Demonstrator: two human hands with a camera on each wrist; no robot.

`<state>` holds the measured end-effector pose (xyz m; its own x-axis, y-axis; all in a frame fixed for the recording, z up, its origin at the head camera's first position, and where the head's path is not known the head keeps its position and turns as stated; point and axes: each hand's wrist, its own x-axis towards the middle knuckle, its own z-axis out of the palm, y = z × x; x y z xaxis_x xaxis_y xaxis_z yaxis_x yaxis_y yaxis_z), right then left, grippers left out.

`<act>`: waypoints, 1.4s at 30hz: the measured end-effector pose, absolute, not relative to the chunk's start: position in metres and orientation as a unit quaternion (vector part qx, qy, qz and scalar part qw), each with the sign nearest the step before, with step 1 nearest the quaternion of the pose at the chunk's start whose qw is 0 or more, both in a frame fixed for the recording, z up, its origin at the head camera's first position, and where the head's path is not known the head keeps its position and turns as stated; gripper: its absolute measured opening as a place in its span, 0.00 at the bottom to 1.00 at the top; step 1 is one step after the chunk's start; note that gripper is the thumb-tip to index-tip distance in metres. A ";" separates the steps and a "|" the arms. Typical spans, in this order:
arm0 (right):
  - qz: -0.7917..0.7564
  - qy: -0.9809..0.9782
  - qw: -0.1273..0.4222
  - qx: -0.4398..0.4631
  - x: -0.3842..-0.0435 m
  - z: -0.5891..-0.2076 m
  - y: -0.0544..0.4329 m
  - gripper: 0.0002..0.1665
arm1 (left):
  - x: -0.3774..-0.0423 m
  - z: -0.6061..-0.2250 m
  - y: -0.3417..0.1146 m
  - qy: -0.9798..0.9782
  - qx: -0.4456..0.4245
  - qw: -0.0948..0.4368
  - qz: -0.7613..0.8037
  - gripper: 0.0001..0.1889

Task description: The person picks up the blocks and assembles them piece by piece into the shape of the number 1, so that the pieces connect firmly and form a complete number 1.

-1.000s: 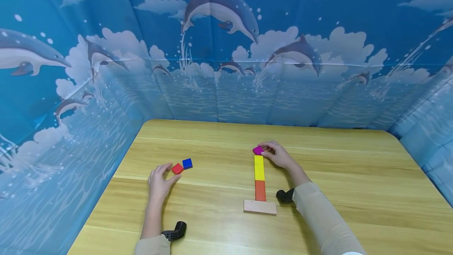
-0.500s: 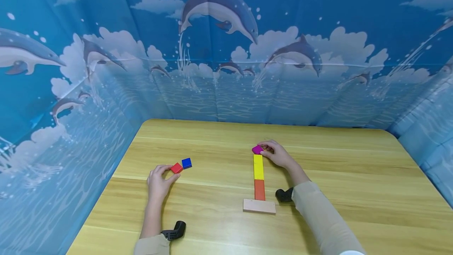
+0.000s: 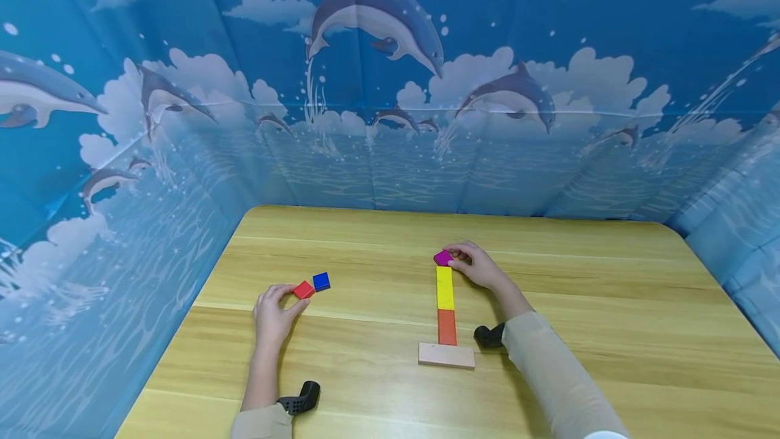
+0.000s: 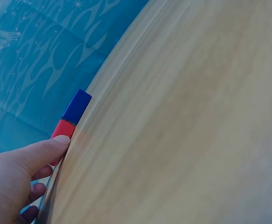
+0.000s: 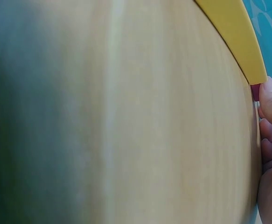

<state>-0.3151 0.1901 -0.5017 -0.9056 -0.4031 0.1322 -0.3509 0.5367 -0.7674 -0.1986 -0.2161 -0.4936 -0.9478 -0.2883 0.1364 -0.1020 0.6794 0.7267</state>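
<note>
Nearest is the wooden plank, flat on the table and laid crosswise. The orange block meets its edge at 12 o'clock, unmoved over the past second.

At 10 o'clock from the plank, the left hand pinches the red block between thumb and forefinger. The wrist view confirms the thumb upon it. The blue block sits at 2 o'clock from the red; whether their corners touch cannot be told.

Beyond the orange block, the yellow block extends the line towards 12 o'clock. At its far end lies the purple block, clamped between the thumb and fingers of the right hand, which reaches in from about 3 o'clock. The patterned curtain stands behind.

Finding: compared with one second ago, the view shifts slightly; order of pieces and both grips show no clear change. In this inspector's judgement, the work is at a steadying or aligning stage, with the row undisturbed.
</note>
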 end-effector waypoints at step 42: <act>-0.455 0.859 0.014 -0.234 -0.310 -0.506 0.194 0.19 | -0.219 -0.473 -0.162 -0.890 0.008 0.178 -0.419 0.20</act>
<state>-0.3104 0.1936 -0.5059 -0.8898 -0.4150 0.1898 -0.3900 0.4752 -0.7887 -0.2188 -0.1620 -0.4727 -0.9368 -0.1629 0.3098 0.1351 0.6482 0.7494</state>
